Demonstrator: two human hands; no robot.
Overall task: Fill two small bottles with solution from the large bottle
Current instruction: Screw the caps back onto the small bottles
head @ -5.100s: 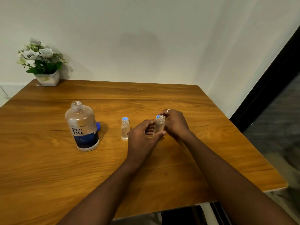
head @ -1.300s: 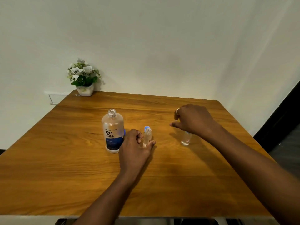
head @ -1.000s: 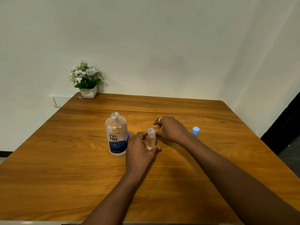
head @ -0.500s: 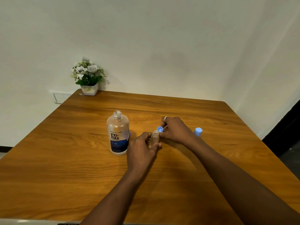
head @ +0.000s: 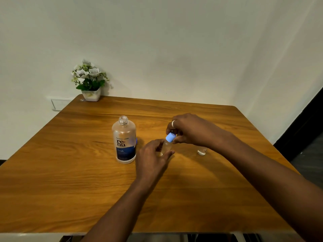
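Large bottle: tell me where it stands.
The large bottle stands upright and uncapped at the table's centre, just left of the left hand.

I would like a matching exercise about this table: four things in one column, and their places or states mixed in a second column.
Things:
1. large bottle
2. light blue cap
3. flower pot
4. left hand

Places or states:
A. at the far left corner of the table
B. around the body of a small bottle
C. standing with an open neck
D. on a small bottle's top, under the right hand fingers

Pairs: 1-C, 2-D, 3-A, 4-B
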